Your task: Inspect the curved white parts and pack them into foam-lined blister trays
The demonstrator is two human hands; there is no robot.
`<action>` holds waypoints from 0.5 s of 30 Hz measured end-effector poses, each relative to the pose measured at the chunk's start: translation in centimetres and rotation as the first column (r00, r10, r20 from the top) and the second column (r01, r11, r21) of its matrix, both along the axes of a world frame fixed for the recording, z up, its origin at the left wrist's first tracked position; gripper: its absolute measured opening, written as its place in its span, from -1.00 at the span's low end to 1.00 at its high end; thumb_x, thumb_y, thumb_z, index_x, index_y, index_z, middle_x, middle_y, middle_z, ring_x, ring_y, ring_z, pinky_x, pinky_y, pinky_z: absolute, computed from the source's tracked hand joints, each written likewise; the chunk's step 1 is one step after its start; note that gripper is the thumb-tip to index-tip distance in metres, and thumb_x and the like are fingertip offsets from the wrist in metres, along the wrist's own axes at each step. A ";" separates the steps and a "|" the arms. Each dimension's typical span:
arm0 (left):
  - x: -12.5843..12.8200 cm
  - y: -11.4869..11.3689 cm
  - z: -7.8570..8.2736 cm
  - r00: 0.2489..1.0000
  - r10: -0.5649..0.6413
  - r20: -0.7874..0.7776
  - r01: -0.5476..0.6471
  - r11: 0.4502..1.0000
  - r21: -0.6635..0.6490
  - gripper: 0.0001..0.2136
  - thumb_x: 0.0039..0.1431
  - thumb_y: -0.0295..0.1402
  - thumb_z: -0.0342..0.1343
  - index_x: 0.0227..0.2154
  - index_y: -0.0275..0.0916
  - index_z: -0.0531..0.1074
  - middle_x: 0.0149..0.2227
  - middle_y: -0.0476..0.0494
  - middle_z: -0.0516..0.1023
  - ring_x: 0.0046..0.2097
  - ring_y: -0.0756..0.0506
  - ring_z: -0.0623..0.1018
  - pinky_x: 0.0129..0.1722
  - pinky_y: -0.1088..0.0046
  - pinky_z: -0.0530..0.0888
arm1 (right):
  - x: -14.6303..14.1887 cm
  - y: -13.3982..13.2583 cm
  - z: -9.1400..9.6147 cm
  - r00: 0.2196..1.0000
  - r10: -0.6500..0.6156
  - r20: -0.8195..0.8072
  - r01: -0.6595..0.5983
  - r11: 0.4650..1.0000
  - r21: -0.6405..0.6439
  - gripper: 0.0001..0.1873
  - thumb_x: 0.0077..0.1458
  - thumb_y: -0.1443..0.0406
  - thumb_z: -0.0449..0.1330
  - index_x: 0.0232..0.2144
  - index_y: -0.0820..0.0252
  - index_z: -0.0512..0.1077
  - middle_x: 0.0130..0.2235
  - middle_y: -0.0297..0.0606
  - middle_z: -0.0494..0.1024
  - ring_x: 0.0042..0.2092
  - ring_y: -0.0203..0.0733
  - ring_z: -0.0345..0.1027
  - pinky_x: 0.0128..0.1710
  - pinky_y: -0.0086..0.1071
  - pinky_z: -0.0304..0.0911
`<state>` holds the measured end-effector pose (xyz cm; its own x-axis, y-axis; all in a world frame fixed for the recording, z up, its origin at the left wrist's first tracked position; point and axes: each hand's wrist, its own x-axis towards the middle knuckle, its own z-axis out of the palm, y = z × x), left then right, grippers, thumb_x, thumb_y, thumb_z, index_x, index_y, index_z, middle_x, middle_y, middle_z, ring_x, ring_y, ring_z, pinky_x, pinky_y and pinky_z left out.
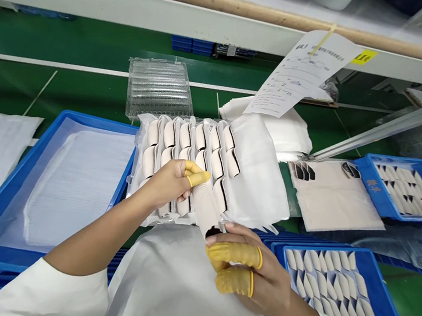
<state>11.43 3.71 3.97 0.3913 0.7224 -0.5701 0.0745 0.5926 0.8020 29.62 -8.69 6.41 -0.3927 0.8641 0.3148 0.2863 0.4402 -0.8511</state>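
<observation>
Yellow finger cots cover some fingers on both hands. Between my hands is a stack of thin, curved cream pieces with a black part at its lower end. My left hand pinches the stack's upper end between thumb and forefinger. Around the lower end, the fingers of my right hand are closed. Just behind, rows of similar curved stacks stand in a clear plastic tray lined with white sheeting. My left forearm and hand hide part of the tray's front left.
A blue tray with white sheeting lies left. Ribbed clear trays stand behind. Blue trays of cream pieces are at right, near a beige pad with black pieces. A paper form hangs from the shelf edge.
</observation>
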 end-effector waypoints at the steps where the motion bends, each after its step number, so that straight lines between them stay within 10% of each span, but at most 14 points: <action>1: 0.0 0.0 0.0 1.000 0.002 -0.006 -0.002 1.000 -0.006 -0.78 0.18 -0.46 0.18 -0.58 -0.28 0.38 -0.80 0.18 0.20 -0.74 0.16 0.16 -0.76 0.72 0.11 | -0.1 0.0 -0.1 1.000 -0.002 -0.015 0.002 1.000 0.000 -0.74 0.26 0.44 0.11 -0.04 0.12 0.45 -0.08 -0.16 0.65 -0.08 -0.19 0.58 0.16 -0.25 0.35; 10: 0.4 0.0 -0.1 0.998 -0.014 -0.055 0.015 1.000 0.013 -0.77 0.19 -0.44 0.18 -0.57 -0.27 0.37 -0.78 0.17 0.21 -0.74 0.15 0.19 -0.75 0.69 0.12 | -0.4 -0.2 -2.1 0.994 -0.083 -0.066 0.093 0.981 0.173 -0.80 0.28 0.44 0.06 -0.20 0.13 0.46 -0.23 -0.24 0.60 -0.21 -0.23 0.55 0.04 -0.20 0.43; 15: -0.3 0.3 -0.2 0.996 0.032 -0.079 -0.026 0.996 0.081 -0.80 0.13 -0.37 0.22 -0.55 -0.26 0.38 -0.77 0.17 0.19 -0.73 0.15 0.20 -0.73 0.68 0.10 | -0.4 0.1 -2.8 0.912 -0.398 0.094 0.329 0.851 0.409 -0.56 0.00 0.42 0.40 -0.07 0.01 0.44 -0.09 -0.27 0.43 -0.05 -0.19 0.46 0.11 -0.17 0.41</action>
<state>11.08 4.04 3.79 0.3247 0.7771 -0.5392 0.1244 0.5300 0.8388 29.26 -8.56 3.57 -0.1504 0.7841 0.6021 0.6129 0.5519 -0.5656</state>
